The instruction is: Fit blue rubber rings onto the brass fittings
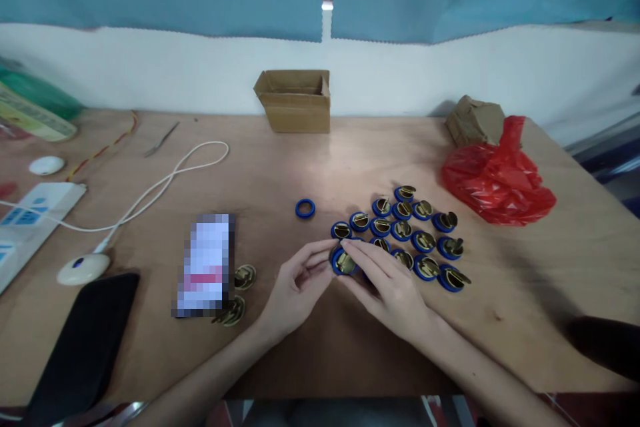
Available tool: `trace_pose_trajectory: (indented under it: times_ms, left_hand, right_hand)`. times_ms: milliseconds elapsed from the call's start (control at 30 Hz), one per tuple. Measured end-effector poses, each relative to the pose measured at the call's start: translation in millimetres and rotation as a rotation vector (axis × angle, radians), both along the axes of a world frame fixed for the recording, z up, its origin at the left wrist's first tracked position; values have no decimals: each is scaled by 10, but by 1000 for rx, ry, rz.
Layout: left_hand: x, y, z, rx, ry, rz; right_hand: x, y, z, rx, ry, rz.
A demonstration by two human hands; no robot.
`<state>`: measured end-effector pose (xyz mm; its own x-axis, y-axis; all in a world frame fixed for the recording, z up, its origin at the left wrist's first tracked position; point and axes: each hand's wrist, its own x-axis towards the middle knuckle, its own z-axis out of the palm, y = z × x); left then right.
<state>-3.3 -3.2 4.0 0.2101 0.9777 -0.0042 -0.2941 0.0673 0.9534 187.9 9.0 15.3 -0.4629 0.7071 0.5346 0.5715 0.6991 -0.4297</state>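
Observation:
My left hand (300,283) and my right hand (393,287) meet over the table. Between their fingertips they grip a round blue-rimmed piece with a brass clip on its face (344,262). Just beyond and to the right lie several like pieces, such as one blue-rimmed clip disc (401,230), with their brass clips facing up. My right hand partly hides the nearest of them. A bare blue ring (305,208) rests alone beyond my left hand. To the left of that hand lie loose brass clip discs (245,277) without blue rims.
A phone with a lit, blurred screen (205,265) lies left, near a black phone-shaped object (83,350). A white cable (170,177) and power strip (43,213) are further left. An open cardboard box (299,113) stands at the back; a red plastic bag (500,180) sits right.

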Motion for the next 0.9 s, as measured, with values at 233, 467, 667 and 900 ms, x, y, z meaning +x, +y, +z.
trace_pose_trajectory:
  times_ms: [233, 467, 667, 900]
  left_hand:
    - [-6, 9, -18, -82, -23, -15]
    - [-41, 7, -19, -131, -11, -9]
    - [-44, 15, -19, -144, -34, -20]
    - [-29, 31, 17, -138, -11, 88]
  right_hand:
    - [14, -12, -77, -91, 92, 36]
    - [-7, -3, -107, -231, 163, 61]
    - [-20, 20, -140, -270, 172, 83]
    - [-35, -45, 6, -315, 246, 59]
